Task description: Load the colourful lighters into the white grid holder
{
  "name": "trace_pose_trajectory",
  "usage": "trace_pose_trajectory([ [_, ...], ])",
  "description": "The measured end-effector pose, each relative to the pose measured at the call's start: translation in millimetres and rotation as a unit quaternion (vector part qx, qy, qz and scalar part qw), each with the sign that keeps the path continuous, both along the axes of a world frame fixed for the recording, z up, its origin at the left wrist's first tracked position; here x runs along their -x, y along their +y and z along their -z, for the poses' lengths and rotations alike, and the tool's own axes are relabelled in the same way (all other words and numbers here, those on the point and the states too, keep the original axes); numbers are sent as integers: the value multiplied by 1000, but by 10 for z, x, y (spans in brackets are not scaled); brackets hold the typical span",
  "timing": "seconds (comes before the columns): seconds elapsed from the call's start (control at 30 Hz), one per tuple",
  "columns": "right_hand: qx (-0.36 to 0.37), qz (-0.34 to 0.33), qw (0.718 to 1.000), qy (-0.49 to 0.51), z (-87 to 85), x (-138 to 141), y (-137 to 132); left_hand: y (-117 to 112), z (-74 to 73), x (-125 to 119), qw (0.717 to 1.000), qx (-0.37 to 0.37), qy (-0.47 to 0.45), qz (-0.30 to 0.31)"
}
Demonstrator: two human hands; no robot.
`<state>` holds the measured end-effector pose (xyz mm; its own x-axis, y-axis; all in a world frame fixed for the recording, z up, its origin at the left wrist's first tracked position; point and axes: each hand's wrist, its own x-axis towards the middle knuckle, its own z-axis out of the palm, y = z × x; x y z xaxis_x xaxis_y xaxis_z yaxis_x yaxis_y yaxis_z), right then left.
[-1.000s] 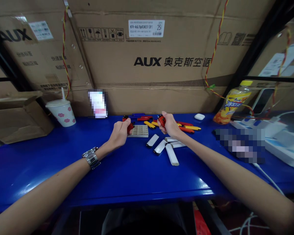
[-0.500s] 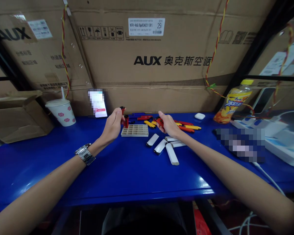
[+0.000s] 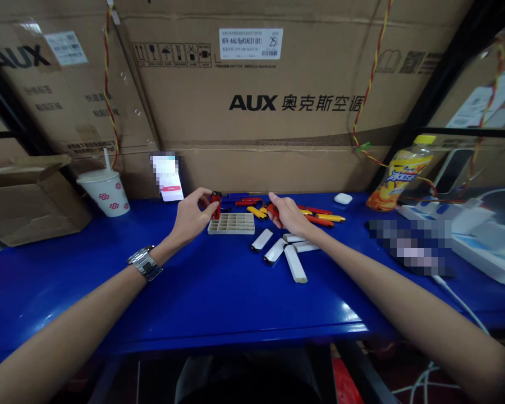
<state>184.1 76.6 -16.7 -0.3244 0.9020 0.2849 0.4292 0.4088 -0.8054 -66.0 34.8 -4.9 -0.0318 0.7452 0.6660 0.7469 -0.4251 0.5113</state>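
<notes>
My left hand (image 3: 193, 212) is closed, thumb and fingers pinching an upright red lighter (image 3: 216, 203) with a black top. It is at the back left corner of a pale tray (image 3: 231, 230) divided into small compartments; whether its lower end sits in one I cannot tell. My right hand (image 3: 292, 216) is wrapped round another red lighter (image 3: 273, 211), right of the tray and over a loose pile. In that pile lie a yellow lighter (image 3: 256, 212), an orange lighter (image 3: 320, 221) and several others. Several white lighters (image 3: 295, 264) lie in front of my right hand.
On the blue table (image 3: 219, 303), a paper cup (image 3: 103, 193) and a propped phone (image 3: 168, 179) stand left. A drink bottle (image 3: 399, 177), a white earphone case (image 3: 343, 199), a cabled phone (image 3: 408, 247) and a power strip (image 3: 488, 252) are right. Large cartons (image 3: 252, 129) wall the back.
My left hand has turned and come down to the tray's back left corner, with the red lighter now plainly upright in its fingers. My right hand has barely moved.
</notes>
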Motion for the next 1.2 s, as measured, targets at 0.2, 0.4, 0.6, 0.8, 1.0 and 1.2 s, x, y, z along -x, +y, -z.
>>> trace_pose_trajectory([
  [0.2, -9, -9, 1000, -16, -2, -10, -6, 39, 30, 30, 999, 33, 18, -25],
  [0.4, -12, -10, 1000, -27, -18, -3, -14, 75, 43, 69, 998, 61, 13, -25],
  [0.6, -8, -9, 999, -36, -26, 0, -26, 81, 64, 83, 999, 40, 31, 5],
  [0.8, -10, -14, 999, -45, -23, -5, -26, 118, 109, 120, 996, 44, 36, 65],
  [1.0, -9, -16, 999, -43, -26, -4, -28, 129, 86, 144, 996, 67, 48, 36],
  [1.2, 24, -17, 999, 32, -57, 26, -45, 45, 45, 69, 994, -19, 107, 11],
])
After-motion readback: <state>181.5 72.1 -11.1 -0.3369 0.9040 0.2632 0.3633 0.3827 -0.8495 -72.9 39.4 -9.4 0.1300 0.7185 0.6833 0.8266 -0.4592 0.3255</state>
